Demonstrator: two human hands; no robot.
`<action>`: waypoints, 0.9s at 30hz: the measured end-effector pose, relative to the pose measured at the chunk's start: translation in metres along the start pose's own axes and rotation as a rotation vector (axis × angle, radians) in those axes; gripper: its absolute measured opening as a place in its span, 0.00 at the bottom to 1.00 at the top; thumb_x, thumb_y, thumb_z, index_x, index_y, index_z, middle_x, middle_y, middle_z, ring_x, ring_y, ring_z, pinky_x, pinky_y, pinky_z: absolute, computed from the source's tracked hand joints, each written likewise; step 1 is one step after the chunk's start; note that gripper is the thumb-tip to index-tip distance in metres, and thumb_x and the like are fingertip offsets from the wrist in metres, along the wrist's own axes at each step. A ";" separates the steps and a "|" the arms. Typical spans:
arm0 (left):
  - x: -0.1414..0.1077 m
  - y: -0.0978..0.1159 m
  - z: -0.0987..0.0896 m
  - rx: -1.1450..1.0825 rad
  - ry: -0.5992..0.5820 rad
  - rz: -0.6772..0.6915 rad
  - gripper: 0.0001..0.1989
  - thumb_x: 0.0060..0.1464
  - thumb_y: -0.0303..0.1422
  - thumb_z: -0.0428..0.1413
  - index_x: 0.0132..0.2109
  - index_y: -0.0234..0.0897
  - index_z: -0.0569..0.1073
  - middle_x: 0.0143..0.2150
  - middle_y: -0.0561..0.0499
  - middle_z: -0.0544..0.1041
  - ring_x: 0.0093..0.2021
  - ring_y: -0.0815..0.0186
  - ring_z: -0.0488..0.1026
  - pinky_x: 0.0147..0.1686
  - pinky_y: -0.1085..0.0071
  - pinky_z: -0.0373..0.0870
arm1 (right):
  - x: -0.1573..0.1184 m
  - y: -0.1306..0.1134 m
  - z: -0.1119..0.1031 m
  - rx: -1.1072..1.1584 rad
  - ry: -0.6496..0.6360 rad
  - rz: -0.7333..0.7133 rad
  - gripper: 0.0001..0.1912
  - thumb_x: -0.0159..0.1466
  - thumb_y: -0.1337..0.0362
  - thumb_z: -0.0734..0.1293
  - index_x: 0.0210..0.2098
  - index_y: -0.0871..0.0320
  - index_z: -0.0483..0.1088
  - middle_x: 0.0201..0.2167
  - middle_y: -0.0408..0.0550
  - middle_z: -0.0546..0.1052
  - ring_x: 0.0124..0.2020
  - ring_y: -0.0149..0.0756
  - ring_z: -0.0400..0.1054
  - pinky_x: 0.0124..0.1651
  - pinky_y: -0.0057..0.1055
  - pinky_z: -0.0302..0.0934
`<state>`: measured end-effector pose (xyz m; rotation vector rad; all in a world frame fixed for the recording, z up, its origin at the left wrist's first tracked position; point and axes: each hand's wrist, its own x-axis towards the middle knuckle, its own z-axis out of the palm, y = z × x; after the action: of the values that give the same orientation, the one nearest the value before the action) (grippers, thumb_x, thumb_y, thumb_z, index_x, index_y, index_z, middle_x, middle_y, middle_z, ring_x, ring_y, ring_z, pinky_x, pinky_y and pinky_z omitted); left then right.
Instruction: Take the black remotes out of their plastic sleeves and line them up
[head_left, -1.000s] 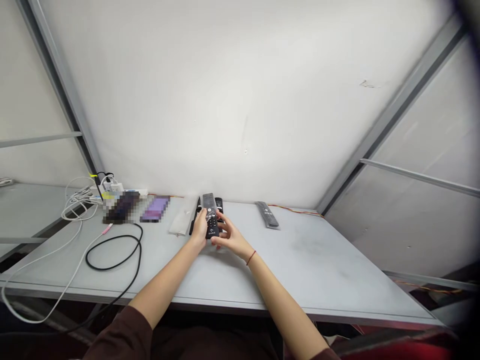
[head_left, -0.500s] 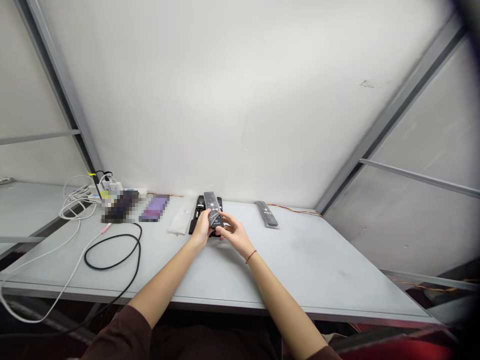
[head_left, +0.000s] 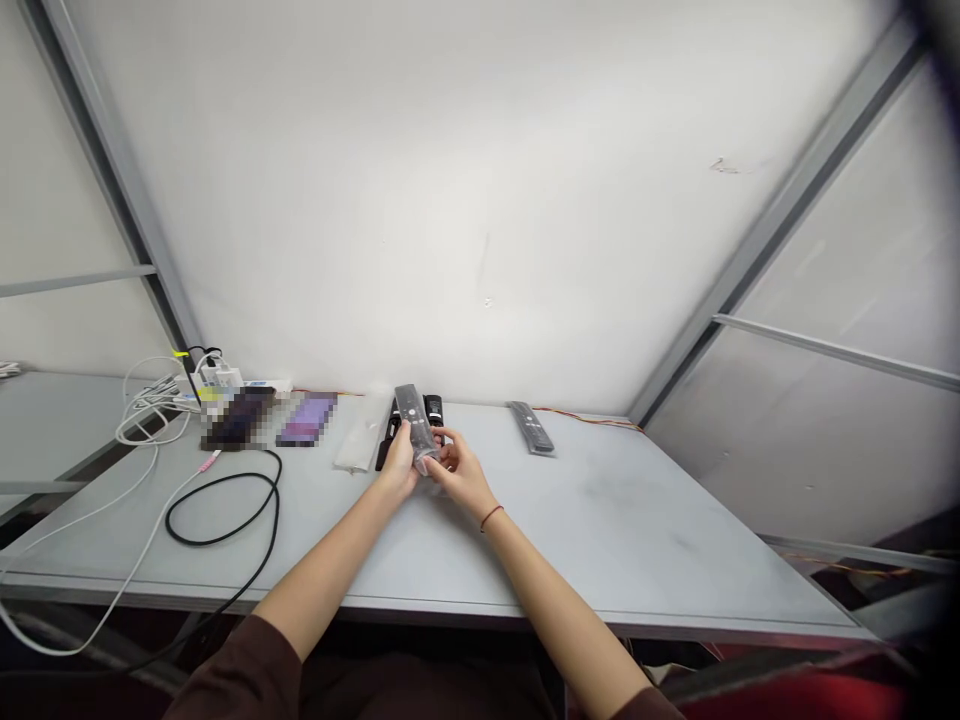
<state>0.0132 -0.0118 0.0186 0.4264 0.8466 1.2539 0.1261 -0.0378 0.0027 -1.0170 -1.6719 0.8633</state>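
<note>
A dark remote control in a clear plastic sleeve is held above the table, its upper end tilted to the left. My left hand is closed round its left side. My right hand pinches the sleeve's lower end with thumb and fingers. Behind and under the held remote lie black items, partly hidden by it and by my hands. To their left rests an empty-looking translucent sleeve. A second sleeved remote lies further right on the table.
On the grey table, two blurred phone-like items lie at the left, beside white chargers and tangled white cables. A black cable loops in front of them. Thin coloured wires run along the wall.
The held remote has tilted and shifted slightly left, with its lower end now inside the plastic between my fingers. My right hand has moved a little left and down.
</note>
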 end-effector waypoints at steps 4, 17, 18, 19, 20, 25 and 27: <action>-0.002 -0.009 0.004 -0.037 -0.008 0.061 0.13 0.61 0.36 0.45 0.41 0.33 0.70 0.29 0.48 0.75 0.27 0.68 0.74 0.32 0.72 0.70 | 0.001 0.005 -0.002 -0.084 0.032 -0.026 0.22 0.55 0.67 0.64 0.50 0.58 0.63 0.32 0.44 0.70 0.23 0.27 0.61 0.27 0.26 0.59; 0.005 -0.001 -0.003 -0.082 0.041 -0.043 0.16 0.61 0.38 0.43 0.33 0.32 0.69 0.28 0.46 0.74 0.28 0.66 0.73 0.31 0.70 0.71 | 0.002 -0.001 -0.004 -0.132 0.041 -0.037 0.17 0.55 0.67 0.62 0.44 0.58 0.70 0.27 0.44 0.72 0.25 0.31 0.61 0.32 0.31 0.60; 0.005 -0.003 -0.002 -0.083 0.049 -0.043 0.15 0.61 0.37 0.44 0.33 0.33 0.69 0.28 0.47 0.74 0.27 0.67 0.72 0.31 0.71 0.71 | 0.002 0.000 -0.005 -0.144 0.062 -0.038 0.16 0.55 0.67 0.62 0.44 0.58 0.70 0.25 0.43 0.71 0.25 0.31 0.61 0.32 0.31 0.60; 0.005 -0.004 -0.002 -0.082 0.047 -0.045 0.14 0.61 0.37 0.45 0.33 0.33 0.69 0.28 0.47 0.74 0.26 0.67 0.72 0.30 0.71 0.71 | 0.002 0.000 -0.006 -0.158 0.077 -0.041 0.16 0.56 0.66 0.62 0.43 0.59 0.70 0.23 0.43 0.70 0.24 0.31 0.60 0.31 0.31 0.60; 0.005 -0.004 -0.002 -0.082 0.041 -0.045 0.14 0.61 0.36 0.45 0.33 0.33 0.69 0.28 0.47 0.74 0.26 0.68 0.71 0.30 0.71 0.71 | 0.002 0.000 -0.006 -0.168 0.086 -0.046 0.16 0.56 0.65 0.63 0.44 0.60 0.70 0.22 0.42 0.69 0.24 0.31 0.60 0.31 0.30 0.59; 0.005 0.011 -0.004 -0.130 -0.019 0.031 0.13 0.61 0.32 0.43 0.36 0.31 0.70 0.32 0.46 0.75 0.30 0.67 0.73 0.33 0.70 0.71 | 0.001 -0.002 -0.007 -0.089 0.097 -0.041 0.13 0.60 0.60 0.60 0.42 0.58 0.67 0.20 0.41 0.68 0.20 0.30 0.62 0.27 0.29 0.59; 0.005 0.019 -0.006 -0.157 -0.047 0.056 0.14 0.61 0.32 0.42 0.36 0.30 0.70 0.32 0.45 0.75 0.33 0.66 0.74 0.36 0.70 0.72 | 0.001 -0.002 -0.007 -0.027 0.097 -0.025 0.11 0.61 0.60 0.59 0.40 0.58 0.66 0.18 0.40 0.68 0.19 0.31 0.64 0.27 0.29 0.60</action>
<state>-0.0029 -0.0026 0.0266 0.3543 0.6951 1.3468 0.1322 -0.0372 0.0064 -1.0382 -1.6147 0.7647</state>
